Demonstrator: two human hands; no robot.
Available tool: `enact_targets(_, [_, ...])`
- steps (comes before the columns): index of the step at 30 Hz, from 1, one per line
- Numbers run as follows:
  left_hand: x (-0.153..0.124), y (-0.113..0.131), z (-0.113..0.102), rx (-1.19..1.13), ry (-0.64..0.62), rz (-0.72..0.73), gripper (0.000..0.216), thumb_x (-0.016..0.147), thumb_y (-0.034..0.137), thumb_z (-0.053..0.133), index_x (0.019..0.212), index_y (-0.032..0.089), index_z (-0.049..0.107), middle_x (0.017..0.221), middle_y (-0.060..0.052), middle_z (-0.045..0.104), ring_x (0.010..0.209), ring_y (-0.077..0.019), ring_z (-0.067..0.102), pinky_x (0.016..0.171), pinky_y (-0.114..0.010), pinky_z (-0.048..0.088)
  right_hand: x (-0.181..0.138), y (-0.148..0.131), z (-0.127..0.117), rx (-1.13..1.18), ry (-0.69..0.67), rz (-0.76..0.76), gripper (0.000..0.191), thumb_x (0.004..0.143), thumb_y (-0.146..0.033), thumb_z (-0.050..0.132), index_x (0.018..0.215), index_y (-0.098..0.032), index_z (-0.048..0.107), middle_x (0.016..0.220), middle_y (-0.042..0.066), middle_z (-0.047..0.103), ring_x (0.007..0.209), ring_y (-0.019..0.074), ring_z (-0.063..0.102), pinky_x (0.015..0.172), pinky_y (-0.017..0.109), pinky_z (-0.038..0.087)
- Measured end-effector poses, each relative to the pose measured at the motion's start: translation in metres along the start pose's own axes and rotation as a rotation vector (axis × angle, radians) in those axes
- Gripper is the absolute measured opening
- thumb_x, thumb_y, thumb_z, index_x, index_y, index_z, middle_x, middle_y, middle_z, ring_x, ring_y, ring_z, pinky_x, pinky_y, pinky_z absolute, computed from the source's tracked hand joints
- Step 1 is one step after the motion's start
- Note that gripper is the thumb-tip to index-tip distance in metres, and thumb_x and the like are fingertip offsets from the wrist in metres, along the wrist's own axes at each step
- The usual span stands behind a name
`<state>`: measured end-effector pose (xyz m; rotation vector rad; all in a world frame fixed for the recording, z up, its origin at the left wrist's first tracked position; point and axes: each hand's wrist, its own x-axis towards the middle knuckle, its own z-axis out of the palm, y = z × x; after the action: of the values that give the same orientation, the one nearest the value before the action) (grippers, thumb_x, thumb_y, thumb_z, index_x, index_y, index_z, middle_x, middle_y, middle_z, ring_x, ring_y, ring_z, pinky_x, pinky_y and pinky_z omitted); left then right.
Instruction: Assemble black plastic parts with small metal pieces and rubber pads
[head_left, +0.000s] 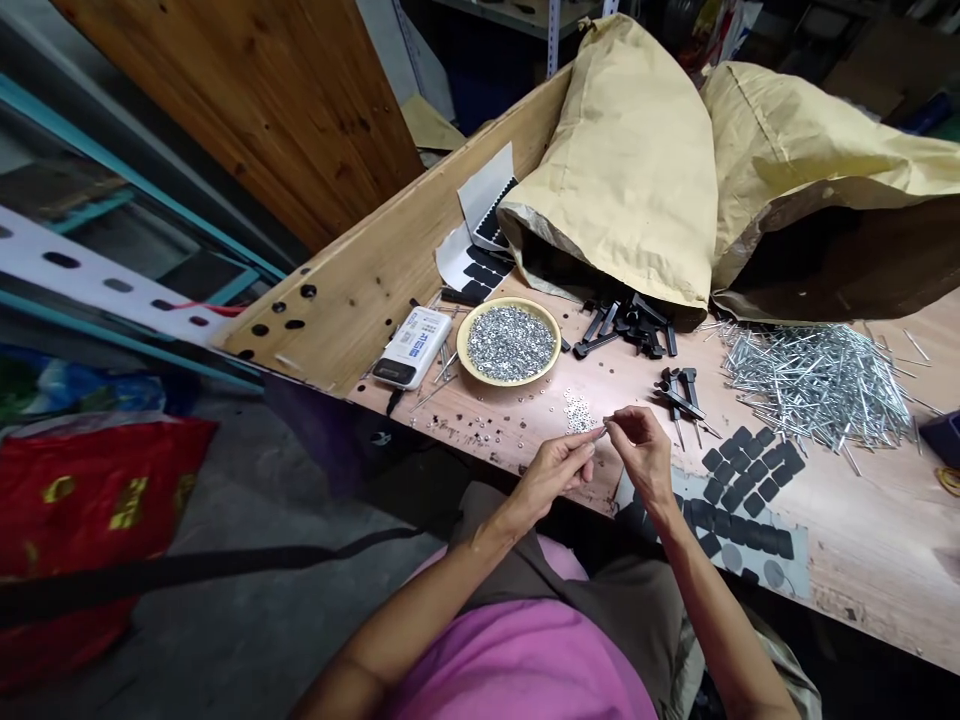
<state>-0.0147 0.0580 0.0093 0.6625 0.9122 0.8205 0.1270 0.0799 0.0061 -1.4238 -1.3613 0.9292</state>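
My left hand (561, 468) is closed in a pinch around a thin metal rod (600, 433), whose tip points toward the other hand. Right against that tip, my right hand (641, 448) has thumb and forefinger pressed together; whatever small piece they hold is too tiny to make out. Both hands hover over the front edge of the workbench. Just behind them lies a small heap of shiny nuts (579, 412). A yellow bowl (465, 358) full of small metal nuts (511, 343) stands further back on the left.
Long metal screws (821, 385) form a pile at right. Black clamp-like parts (681, 393) lie nearer, with more (630, 325) before a paper sack (626, 150). A second sack (817, 130) gapes beside it. Black pads (750, 470), a white electronic device (415, 345) and a wooden side board (360, 300) are also there.
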Motion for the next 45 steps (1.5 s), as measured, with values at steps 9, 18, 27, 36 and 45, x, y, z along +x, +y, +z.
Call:
enact_targets(9, [0.003, -0.002, 0.006, 0.000, -0.057, -0.003, 0.069, 0.070, 0.049, 0.068, 0.126, 0.010, 0.056, 0.053, 0.008, 0.043, 0.039, -0.0008, 0.022, 0.039, -0.018, 0.012, -0.011, 0.002, -0.010, -0.081, 0.041, -0.147, 0.011, 0.080, -0.030, 0.058, 0.086, -0.022, 0.053, 0.079, 0.002, 0.066, 0.074, 0.0162, 0.066, 0.069, 0.031, 0.055])
enact_targets(18, [-0.002, 0.004, 0.003, 0.142, -0.093, -0.031, 0.064, 0.075, 0.047, 0.064, 0.127, 0.012, 0.055, 0.051, 0.010, 0.036, 0.042, -0.0021, 0.022, 0.041, -0.018, 0.013, -0.010, -0.005, -0.035, -0.353, -0.147, -0.488, 0.014, 0.090, -0.027, 0.052, 0.092, -0.020, 0.065, 0.082, 0.006, 0.067, 0.075, 0.0163, 0.065, 0.065, 0.028, 0.054])
enact_targets(27, [-0.001, 0.019, -0.004, 0.178, -0.379, -0.261, 0.063, 0.072, 0.046, 0.066, 0.125, 0.012, 0.057, 0.049, 0.010, 0.040, 0.037, -0.0008, 0.019, 0.038, -0.017, 0.009, 0.001, -0.024, -0.067, -0.250, -0.504, -0.388, 0.028, 0.089, -0.042, 0.053, 0.083, -0.021, 0.070, 0.078, 0.006, 0.069, 0.070, 0.0146, 0.065, 0.062, 0.024, 0.052])
enact_targets(36, [-0.004, 0.013, 0.009, 0.573, -0.131, 0.239, 0.024, 0.077, 0.029, 0.061, 0.093, 0.017, 0.074, 0.082, -0.005, 0.071, 0.079, -0.0160, 0.062, 0.071, -0.025, 0.047, -0.009, -0.025, -0.071, -0.436, -0.497, -0.522, 0.028, 0.095, -0.035, 0.041, 0.091, -0.019, 0.064, 0.079, 0.006, 0.065, 0.071, 0.0139, 0.063, 0.062, 0.024, 0.052])
enact_targets(45, [0.002, 0.012, 0.006, 0.016, -0.544, -0.429, 0.047, 0.070, 0.048, 0.069, 0.102, 0.014, 0.065, 0.042, 0.014, 0.024, 0.035, -0.0011, 0.010, 0.035, -0.013, 0.010, -0.017, -0.025, -0.077, -0.412, -0.429, -0.648, 0.023, 0.096, -0.031, 0.041, 0.095, -0.019, 0.061, 0.082, 0.007, 0.064, 0.074, 0.0138, 0.062, 0.064, 0.024, 0.051])
